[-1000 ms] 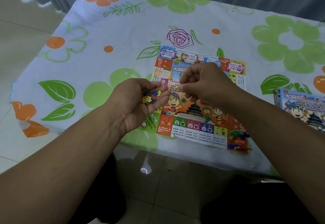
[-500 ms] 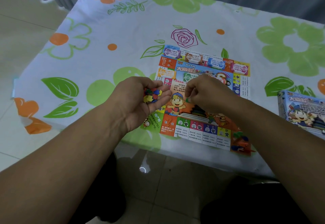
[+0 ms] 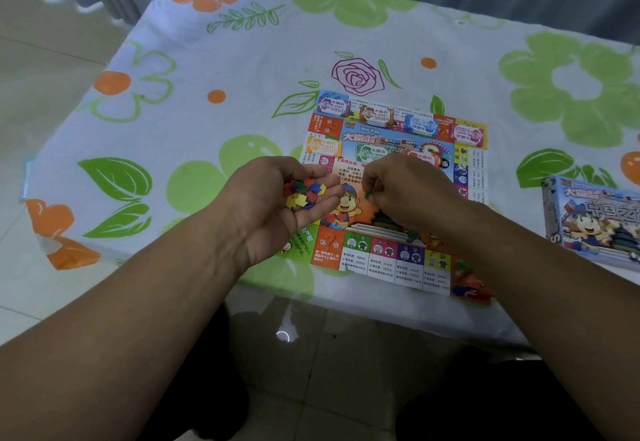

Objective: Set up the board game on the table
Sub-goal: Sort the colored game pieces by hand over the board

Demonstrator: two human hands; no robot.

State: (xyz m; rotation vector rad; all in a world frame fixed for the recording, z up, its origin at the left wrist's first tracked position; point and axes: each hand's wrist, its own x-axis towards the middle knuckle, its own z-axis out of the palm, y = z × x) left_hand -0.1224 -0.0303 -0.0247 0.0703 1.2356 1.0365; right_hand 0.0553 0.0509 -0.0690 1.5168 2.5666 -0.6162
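Right hand (image 3: 412,194), lowered toward board (image 3: 394,257), pinches green piece (image 3: 367,195) beside left hand's (image 3: 273,208) pieces (image 3: 304,194).

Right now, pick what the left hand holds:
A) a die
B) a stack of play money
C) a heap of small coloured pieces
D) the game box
C: the left hand cups red, yellow, blue and green pieces in its palm, while the right hand pinches one green piece; the box lies untouched to the right.
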